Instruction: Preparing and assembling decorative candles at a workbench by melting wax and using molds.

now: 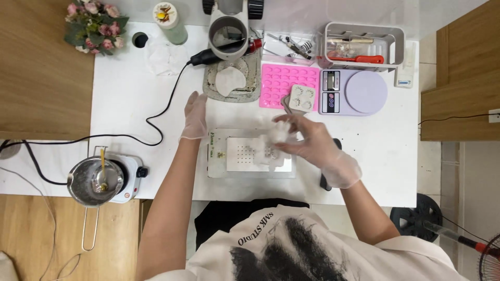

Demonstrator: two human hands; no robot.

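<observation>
Both my hands wear clear thin gloves. My right hand [307, 138] is closed around a small white crumpled piece [276, 132] and holds it over the white perforated plate [245, 156] of a flat clear-edged tray. My left hand [195, 115] rests flat on the white table [130, 99] just beyond the tray's far left corner, fingers apart, holding nothing.
A pink mould tray [281, 83], a small white flower mould [303, 97] and a lilac scale [359, 92] lie behind the tray. A grey mat with a white disc [232, 80], a stand and a black cable sit further left. A metal pot [96, 182] stands on a small hotplate at the near left.
</observation>
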